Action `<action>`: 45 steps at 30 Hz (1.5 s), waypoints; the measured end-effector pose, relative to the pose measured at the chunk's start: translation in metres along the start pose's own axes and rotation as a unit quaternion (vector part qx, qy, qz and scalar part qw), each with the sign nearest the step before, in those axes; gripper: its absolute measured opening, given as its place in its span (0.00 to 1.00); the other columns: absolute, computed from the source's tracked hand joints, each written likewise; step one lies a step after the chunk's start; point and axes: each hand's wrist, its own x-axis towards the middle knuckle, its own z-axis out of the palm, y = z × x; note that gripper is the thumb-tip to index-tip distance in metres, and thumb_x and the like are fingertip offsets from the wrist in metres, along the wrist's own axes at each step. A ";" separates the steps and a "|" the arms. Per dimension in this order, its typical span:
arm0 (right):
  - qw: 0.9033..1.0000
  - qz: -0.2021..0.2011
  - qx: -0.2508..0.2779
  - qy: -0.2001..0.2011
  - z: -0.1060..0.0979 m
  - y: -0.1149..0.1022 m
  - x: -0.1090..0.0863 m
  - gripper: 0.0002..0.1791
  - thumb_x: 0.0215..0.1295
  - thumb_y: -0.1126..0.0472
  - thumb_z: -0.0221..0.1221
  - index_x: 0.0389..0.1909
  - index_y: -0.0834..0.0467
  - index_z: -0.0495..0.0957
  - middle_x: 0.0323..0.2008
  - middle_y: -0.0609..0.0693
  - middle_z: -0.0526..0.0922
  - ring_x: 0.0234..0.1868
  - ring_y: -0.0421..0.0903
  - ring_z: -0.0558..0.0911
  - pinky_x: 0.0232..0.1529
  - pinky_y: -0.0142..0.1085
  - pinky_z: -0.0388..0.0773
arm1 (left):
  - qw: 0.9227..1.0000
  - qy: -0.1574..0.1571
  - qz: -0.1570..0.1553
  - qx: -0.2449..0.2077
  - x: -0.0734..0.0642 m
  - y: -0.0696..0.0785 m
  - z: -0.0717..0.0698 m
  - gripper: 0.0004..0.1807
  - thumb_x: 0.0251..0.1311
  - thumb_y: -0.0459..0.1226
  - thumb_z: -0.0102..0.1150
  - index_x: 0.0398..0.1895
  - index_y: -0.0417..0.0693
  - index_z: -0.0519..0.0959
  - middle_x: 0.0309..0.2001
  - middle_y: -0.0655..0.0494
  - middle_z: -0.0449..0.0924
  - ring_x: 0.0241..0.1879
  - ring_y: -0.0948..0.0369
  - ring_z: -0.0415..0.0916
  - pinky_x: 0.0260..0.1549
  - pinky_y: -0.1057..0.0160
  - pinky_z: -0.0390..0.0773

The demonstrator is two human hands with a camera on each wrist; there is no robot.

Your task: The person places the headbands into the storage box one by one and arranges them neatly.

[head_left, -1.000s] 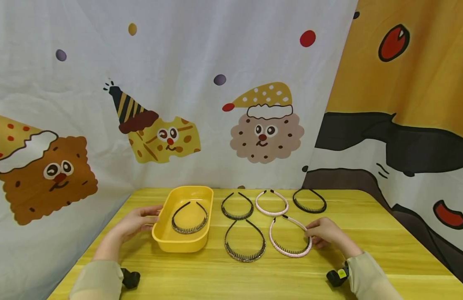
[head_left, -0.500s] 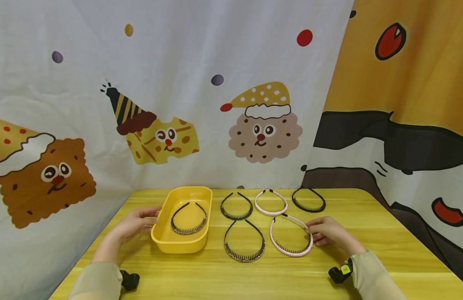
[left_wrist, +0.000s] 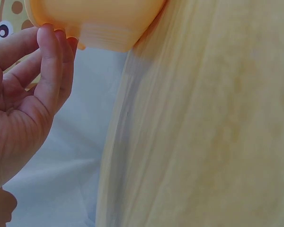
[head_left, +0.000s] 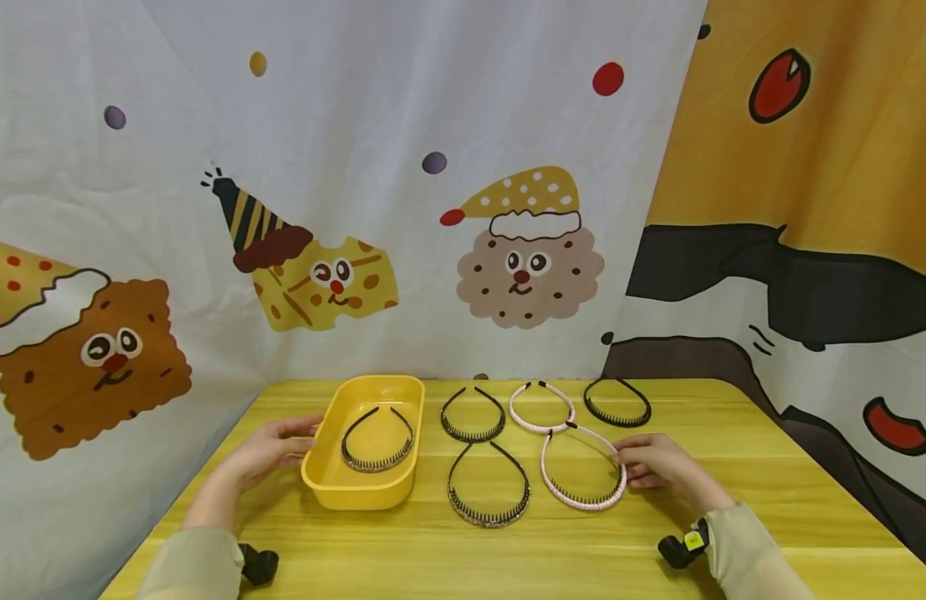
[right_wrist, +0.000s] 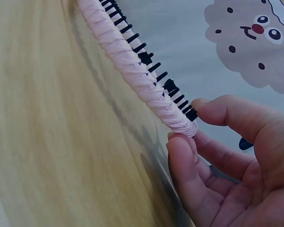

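Observation:
My left hand (head_left: 271, 454) rests its fingertips against the left side of a yellow plastic basket (head_left: 335, 493); in the left wrist view the fingers (left_wrist: 49, 66) touch its wall just under the rim. Inside the basket lies a dark toothed headband (head_left: 378, 463) with a glittery band. On the right, my right hand (head_left: 661, 467) pinches a pink wrapped headband (head_left: 586, 505) by its right side. The right wrist view shows thumb and fingers on the pink headband (right_wrist: 137, 78) near its black teeth, the band raised off the table.
Behind the held headband lie another pink headband (head_left: 541, 429) and a black headband (head_left: 618, 421). Two dark toothed headbands (head_left: 473, 437) (head_left: 489, 522) lie right of the basket. The wooden table (head_left: 402, 554) ends at a cartoon-printed curtain (head_left: 432, 350).
The pink headband in my right hand has risen slightly and shifted a little away from me, its ends now nearer the back pink one. My left hand stays at the basket.

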 end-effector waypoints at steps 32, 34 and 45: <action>0.997 -0.029 0.062 -0.035 0.004 -0.002 0.004 0.28 0.62 0.66 0.59 0.59 0.79 0.67 0.34 0.55 0.84 0.33 0.45 0.84 0.35 0.39 0.84 | 1.000 -0.003 0.003 -0.009 0.001 -0.003 -0.001 0.34 0.69 0.34 0.53 0.72 0.28 0.54 0.69 0.28 0.55 0.55 0.54 0.76 0.49 0.55 0.78; 0.997 -0.029 0.066 -0.031 0.004 -0.003 0.004 0.28 0.62 0.67 0.59 0.59 0.78 0.67 0.34 0.55 0.84 0.34 0.46 0.84 0.35 0.40 0.84 | 1.000 -0.005 0.002 -0.009 0.001 -0.003 -0.001 0.34 0.69 0.34 0.53 0.72 0.28 0.53 0.69 0.28 0.55 0.55 0.54 0.75 0.49 0.55 0.78; 0.996 -0.042 0.068 -0.031 0.008 -0.007 0.002 0.30 0.62 0.67 0.59 0.61 0.80 0.64 0.39 0.58 0.81 0.38 0.49 0.83 0.38 0.42 0.83 | 1.000 -0.007 0.003 -0.007 -0.001 -0.001 -0.002 0.33 0.70 0.34 0.52 0.72 0.28 0.53 0.68 0.27 0.55 0.58 0.47 0.72 0.49 0.56 0.78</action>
